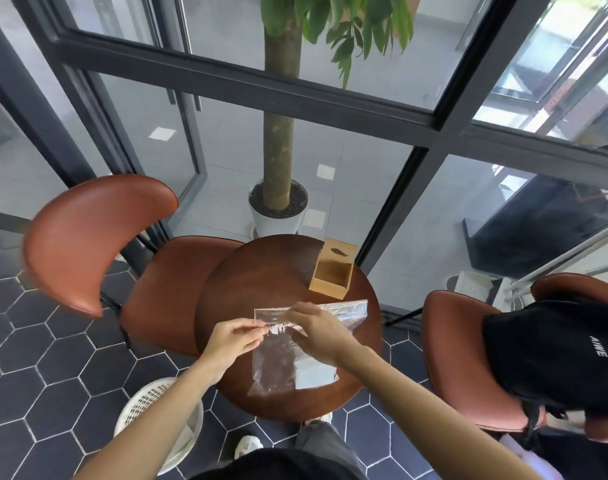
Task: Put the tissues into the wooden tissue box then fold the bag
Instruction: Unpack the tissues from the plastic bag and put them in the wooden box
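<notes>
A clear plastic zip bag (278, 358) lies on the round dark wooden table (247, 282). A white stack of tissues (314, 373) shows through the bag's near right corner. My left hand (235, 336) pinches the bag's top edge from the left. My right hand (318, 329) grips the same top edge just to the right, fingers closed on the plastic. The wooden tissue box (332, 275) stands open at the table's far right, its lid (340, 250) with a leaf-shaped slot tilted up behind it.
A brown leather chair (98, 237) stands to the left, another (468, 362) to the right with a black bag (555, 355) on it. A white laundry basket (157, 407) sits on the floor near left. A potted tree (278, 202) and glass wall are behind the table.
</notes>
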